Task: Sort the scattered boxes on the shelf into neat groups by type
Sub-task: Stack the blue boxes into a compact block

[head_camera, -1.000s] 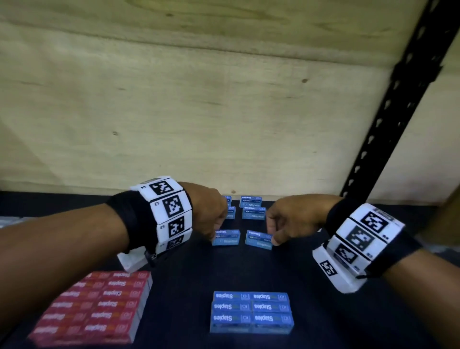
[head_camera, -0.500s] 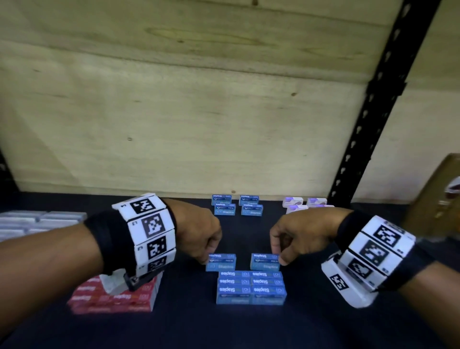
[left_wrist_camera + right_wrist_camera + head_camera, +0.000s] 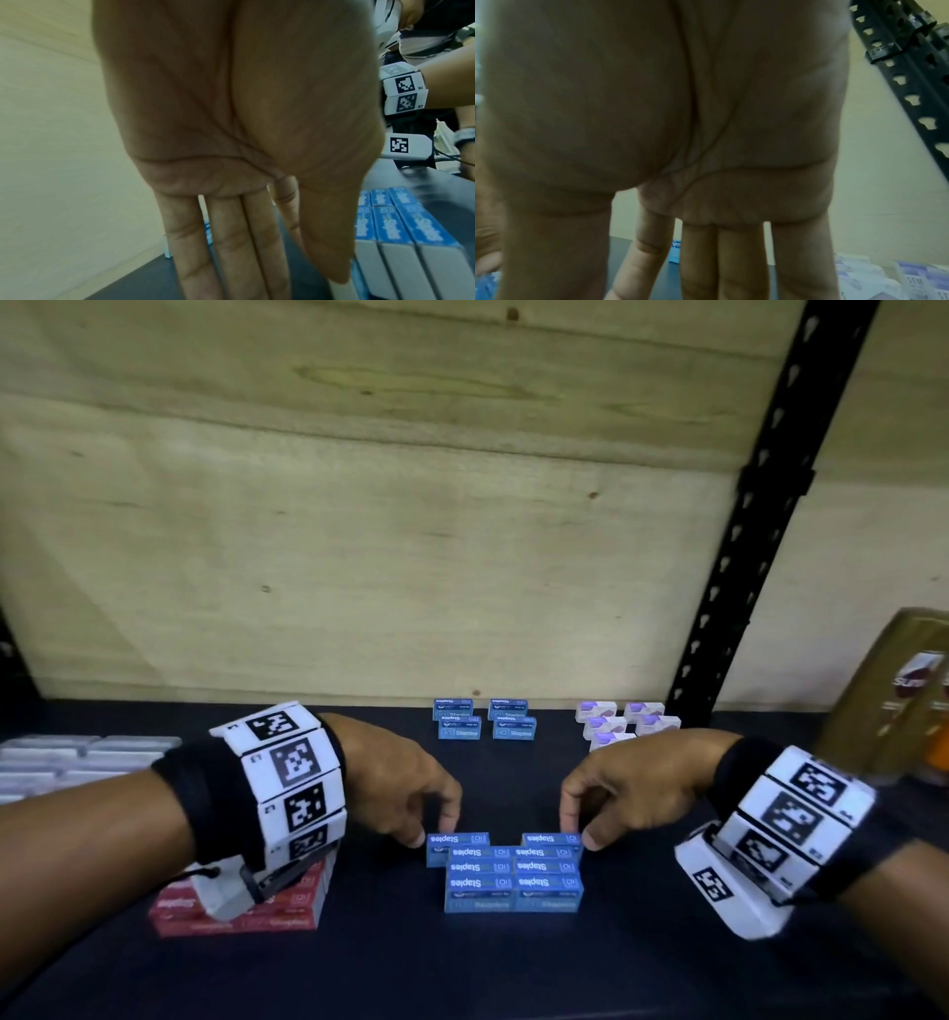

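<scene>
A neat block of blue Staples boxes (image 3: 513,883) sits on the dark shelf (image 3: 513,968). My left hand (image 3: 431,832) pinches one blue box (image 3: 458,839) at the block's back left corner. My right hand (image 3: 577,834) pinches another blue box (image 3: 550,838) at the back right. Both boxes touch the shelf and the block. In the left wrist view, my fingers (image 3: 231,253) point down beside the blue block (image 3: 401,223). The right wrist view shows my fingers (image 3: 731,263) pointing down, with the held box hidden.
Several blue boxes (image 3: 485,721) stand at the back wall, with white and purple boxes (image 3: 626,724) to their right. Red boxes (image 3: 287,911) lie under my left wrist, pale boxes (image 3: 77,757) far left. A black upright (image 3: 744,546) and a brown package (image 3: 904,690) stand at the right.
Both hands have drawn their blue boxes from the back of the shelf toward me and set them down against the rear of the blue block.
</scene>
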Motion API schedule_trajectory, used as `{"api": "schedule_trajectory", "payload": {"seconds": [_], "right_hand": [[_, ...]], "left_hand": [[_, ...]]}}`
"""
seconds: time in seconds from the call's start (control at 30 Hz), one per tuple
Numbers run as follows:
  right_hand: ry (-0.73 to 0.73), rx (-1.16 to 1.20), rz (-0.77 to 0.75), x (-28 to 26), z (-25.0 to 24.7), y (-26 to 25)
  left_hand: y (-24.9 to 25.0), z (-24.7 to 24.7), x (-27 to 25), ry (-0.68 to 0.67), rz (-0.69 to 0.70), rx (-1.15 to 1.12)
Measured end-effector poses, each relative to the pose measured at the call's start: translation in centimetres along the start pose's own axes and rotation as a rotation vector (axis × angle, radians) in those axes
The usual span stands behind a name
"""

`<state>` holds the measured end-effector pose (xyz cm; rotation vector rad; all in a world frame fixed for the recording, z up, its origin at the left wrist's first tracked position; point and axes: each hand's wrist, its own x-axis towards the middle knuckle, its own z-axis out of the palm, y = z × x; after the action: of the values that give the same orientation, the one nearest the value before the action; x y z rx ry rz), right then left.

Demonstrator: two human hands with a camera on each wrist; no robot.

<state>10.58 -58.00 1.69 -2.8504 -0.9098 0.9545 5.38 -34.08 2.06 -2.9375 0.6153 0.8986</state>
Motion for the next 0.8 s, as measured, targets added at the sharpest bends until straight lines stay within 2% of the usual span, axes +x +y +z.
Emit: {"api": "schedule_trajectory", "payload": {"seconds": [0.3,0.8], "right_hand": [[-0.009,0.002,-0.037,0.4,-0.1,-0.1],[-0.019,-0.056,-0.041,0.7,-0.3,-1.1]], "left_hand": [[0.1,-0.4,0.7,-0.006,0.061,0.093],[0.4,-0.3,2.0,-0.036,0.038,0.104]]}}
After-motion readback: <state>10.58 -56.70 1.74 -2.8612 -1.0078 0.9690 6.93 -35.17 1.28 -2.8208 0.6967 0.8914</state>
